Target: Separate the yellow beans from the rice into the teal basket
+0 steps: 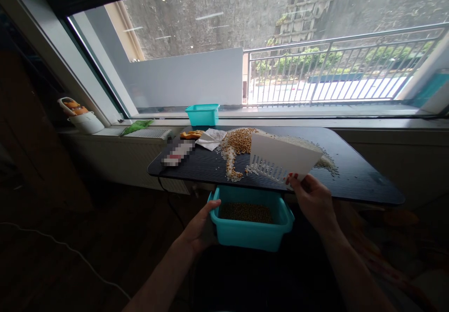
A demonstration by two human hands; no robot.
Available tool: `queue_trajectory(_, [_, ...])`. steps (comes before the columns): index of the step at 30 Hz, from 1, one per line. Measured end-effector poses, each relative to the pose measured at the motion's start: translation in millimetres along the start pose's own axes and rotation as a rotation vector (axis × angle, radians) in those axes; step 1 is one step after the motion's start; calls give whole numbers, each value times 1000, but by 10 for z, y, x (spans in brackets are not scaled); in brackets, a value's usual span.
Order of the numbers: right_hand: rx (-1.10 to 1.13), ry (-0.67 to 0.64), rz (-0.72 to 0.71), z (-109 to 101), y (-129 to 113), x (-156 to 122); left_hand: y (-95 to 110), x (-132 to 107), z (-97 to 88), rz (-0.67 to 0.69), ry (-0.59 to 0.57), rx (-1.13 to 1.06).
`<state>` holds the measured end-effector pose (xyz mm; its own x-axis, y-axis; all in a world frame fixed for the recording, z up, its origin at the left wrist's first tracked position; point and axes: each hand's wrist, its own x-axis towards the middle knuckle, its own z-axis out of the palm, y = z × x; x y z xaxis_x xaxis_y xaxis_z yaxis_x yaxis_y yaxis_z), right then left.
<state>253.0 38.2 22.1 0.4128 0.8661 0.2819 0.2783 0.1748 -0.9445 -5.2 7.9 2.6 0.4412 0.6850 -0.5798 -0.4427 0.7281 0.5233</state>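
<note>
Bin (250, 235), scraper (282, 153): hands (314, 199) closed on edges.

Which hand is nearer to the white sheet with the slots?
Right: the right hand holds the white sheet by its lower right part. The left hand is farther off, lower and leftward, holding the teal tub.

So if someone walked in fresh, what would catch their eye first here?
Probably the teal tub gripped by the left hand just below the table's near edge, with small brownish grains inside. Next might come the white slotted sheet in the right hand, tilted over the table. Behind and left of the sheet, a golden heap of kernels stands out against the dark tabletop.
</note>
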Motion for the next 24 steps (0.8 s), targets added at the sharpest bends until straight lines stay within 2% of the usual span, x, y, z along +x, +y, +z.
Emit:
queue_trajectory(5, [31, -83, -12, 66, -6, 108, -3, -18, 18, 13, -17, -13])
queue_trajectory(10, [33, -131, -22, 41, 23, 132, 6, -21, 15, -4, -36, -21])
queue_trajectory(18, [82, -120, 15, 25, -118, 127, 4, -8, 16, 4, -13, 3])
queue_trajectory(24, [74, -180, 15, 44, -74, 132, 5, -19, 23, 3, -6, 13])
